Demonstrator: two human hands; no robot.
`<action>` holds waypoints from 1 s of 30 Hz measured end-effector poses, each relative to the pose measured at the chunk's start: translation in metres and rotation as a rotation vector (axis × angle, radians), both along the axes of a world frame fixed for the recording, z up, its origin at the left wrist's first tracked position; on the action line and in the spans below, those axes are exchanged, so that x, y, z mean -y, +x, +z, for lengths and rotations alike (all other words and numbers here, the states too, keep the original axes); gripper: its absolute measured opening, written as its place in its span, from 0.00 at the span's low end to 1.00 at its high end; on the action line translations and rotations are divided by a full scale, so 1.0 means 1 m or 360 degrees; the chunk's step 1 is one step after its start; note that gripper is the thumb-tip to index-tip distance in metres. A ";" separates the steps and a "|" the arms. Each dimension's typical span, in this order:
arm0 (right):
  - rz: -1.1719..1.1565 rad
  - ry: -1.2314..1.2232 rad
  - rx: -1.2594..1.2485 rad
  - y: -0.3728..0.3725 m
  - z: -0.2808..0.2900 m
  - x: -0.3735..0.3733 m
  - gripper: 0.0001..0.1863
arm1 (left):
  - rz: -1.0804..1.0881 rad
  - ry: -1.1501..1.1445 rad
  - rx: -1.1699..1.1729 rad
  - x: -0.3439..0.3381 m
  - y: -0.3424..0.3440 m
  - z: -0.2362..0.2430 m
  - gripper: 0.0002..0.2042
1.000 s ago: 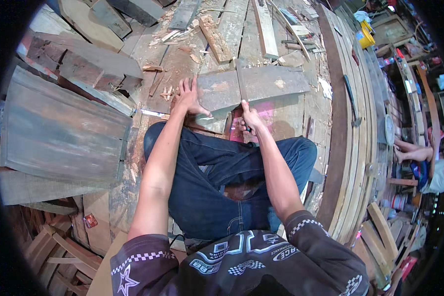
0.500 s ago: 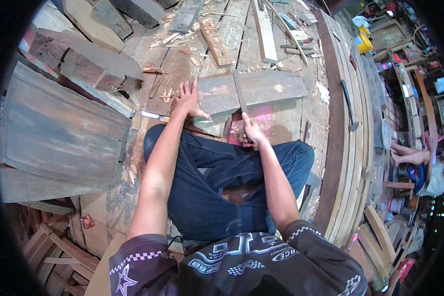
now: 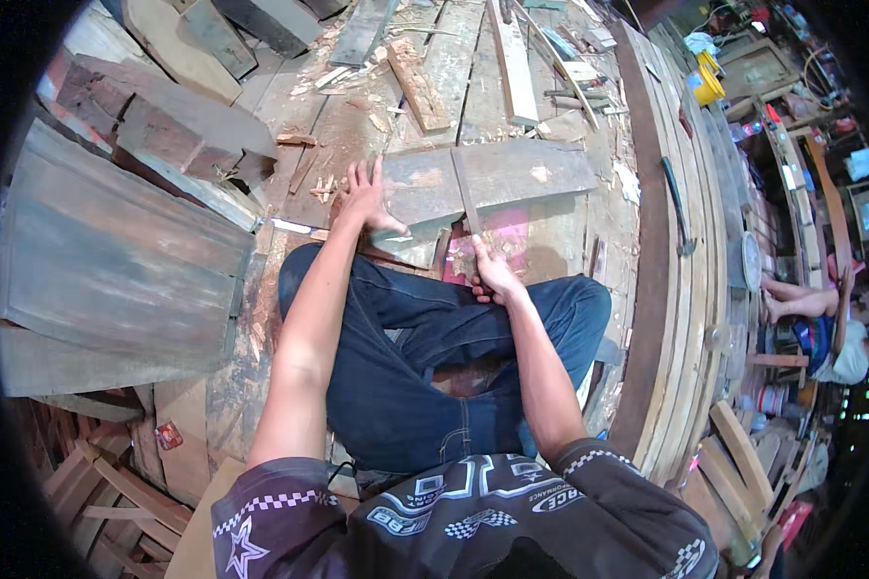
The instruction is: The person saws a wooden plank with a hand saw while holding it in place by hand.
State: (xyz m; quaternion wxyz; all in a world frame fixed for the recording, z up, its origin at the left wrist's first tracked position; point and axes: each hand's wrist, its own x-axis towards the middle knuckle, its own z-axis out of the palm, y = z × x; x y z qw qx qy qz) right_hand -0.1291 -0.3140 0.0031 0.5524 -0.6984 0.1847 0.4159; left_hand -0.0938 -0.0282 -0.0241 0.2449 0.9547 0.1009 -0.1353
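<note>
I sit cross-legged at a weathered grey board (image 3: 521, 172) lying across the plank floor, its near edge stepped, with a pale piece beneath its left part. My left hand (image 3: 365, 203) is open, fingers spread, pressing on the board's left end. My right hand (image 3: 492, 268) is closed on the handle of a saw (image 3: 462, 188), whose narrow blade lies across the board near its middle. The handle is mostly hidden by my fingers. A pink patch with sawdust (image 3: 502, 236) shows below the board.
Dark timber blocks (image 3: 174, 130) and a large grey panel (image 3: 116, 270) lie at left. Wood scraps (image 3: 415, 87) cover the floor ahead. At right are long planks (image 3: 652, 338), a hammer-like tool (image 3: 683, 212), a yellow bucket (image 3: 705, 82) and another person's bare legs (image 3: 797, 301).
The saw and my right hand have drawn back toward my body, so less blade shows beyond the board's far edge. My left hand stays on the board.
</note>
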 end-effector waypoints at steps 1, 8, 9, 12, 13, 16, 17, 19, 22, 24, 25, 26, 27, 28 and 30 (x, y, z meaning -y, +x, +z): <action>0.0026 -0.0050 0.0018 0.000 -0.001 -0.001 0.31 | -0.0007 -0.0003 0.0004 -0.002 -0.001 0.001 0.80; -0.0041 -0.0062 0.0117 -0.004 0.003 0.003 0.31 | -0.0001 -0.0003 -0.0017 0.002 0.000 0.003 0.80; -0.0072 -0.0018 0.0103 -0.005 0.008 0.005 0.31 | 0.0000 -0.0026 -0.0021 0.001 -0.001 0.001 0.80; 0.0079 -0.0236 0.0523 -0.011 0.019 0.010 0.27 | 0.0002 -0.0027 0.0080 -0.003 -0.003 -0.008 0.80; 0.0159 -0.0336 0.0660 -0.009 0.015 0.016 0.24 | 0.0005 -0.0032 0.0078 -0.003 -0.002 -0.008 0.80; 0.0503 -0.0610 0.0938 -0.003 0.032 0.032 0.21 | 0.0011 -0.0061 0.0040 -0.001 -0.002 -0.002 0.80; 0.0585 -0.0734 0.0899 -0.003 0.042 0.033 0.22 | 0.0016 -0.0049 0.0003 0.000 -0.005 0.002 0.80; 0.0721 -0.0920 0.1143 0.000 0.037 0.050 0.23 | 0.0020 -0.0041 -0.0019 0.003 -0.003 0.010 0.80; 0.0922 -0.1131 0.1114 0.003 0.045 0.050 0.24 | 0.0014 -0.0048 -0.0014 0.002 -0.003 0.010 0.80; 0.0939 -0.1159 0.0980 0.000 0.036 0.046 0.26 | 0.0022 -0.0052 -0.0022 0.000 -0.003 0.008 0.80; 0.1082 -0.1359 0.1019 -0.003 0.041 0.039 0.28 | 0.0025 -0.0050 -0.0022 0.000 -0.003 0.007 0.80; 0.1083 -0.1355 0.1021 -0.003 0.037 0.034 0.28 | 0.0029 -0.0029 -0.0030 -0.001 -0.003 0.006 0.80; 0.1041 -0.1336 0.1038 -0.002 0.034 0.031 0.28 | 0.0028 -0.0009 -0.0036 -0.001 -0.003 0.006 0.80; 0.1000 -0.1315 0.1056 -0.001 0.031 0.027 0.29 | 0.0028 -0.0005 -0.0034 0.000 -0.002 0.006 0.80; 0.0965 -0.1234 0.1063 0.005 0.020 0.019 0.30 | 0.0035 -0.0001 -0.0045 -0.001 -0.004 0.006 0.80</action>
